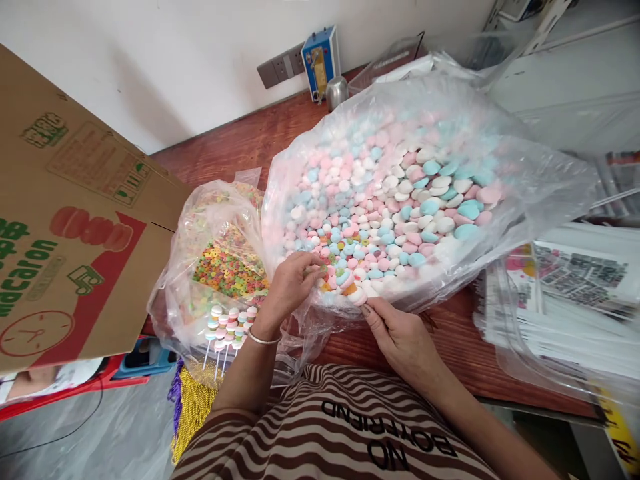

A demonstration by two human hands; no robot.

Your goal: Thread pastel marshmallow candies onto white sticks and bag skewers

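Observation:
A large clear plastic bag (450, 273) lies open before me, full of pink, white and blue button-shaped pieces (415, 220). My right hand (400, 330) pinches the white end of a short macaron-like stack (345, 280) at the bag's near edge. Pink, white and orange layers show in it. My left hand (295, 283), with a bangle on the wrist, has its fingertips closed beside the stack's other end; a small greenish piece seems to be between them. Left of that hand, several finished stacks on white sticks (233, 323) lie on a bag of small colourful rings (230, 267).
A cardboard box (75, 220) stands at the left. Behind the large bag are a blue device (321, 63) and a metal cup (337, 92). Printed packets (575, 287) fill the table's right side. Yellow and purple tassels (193, 407) hang below the left bag.

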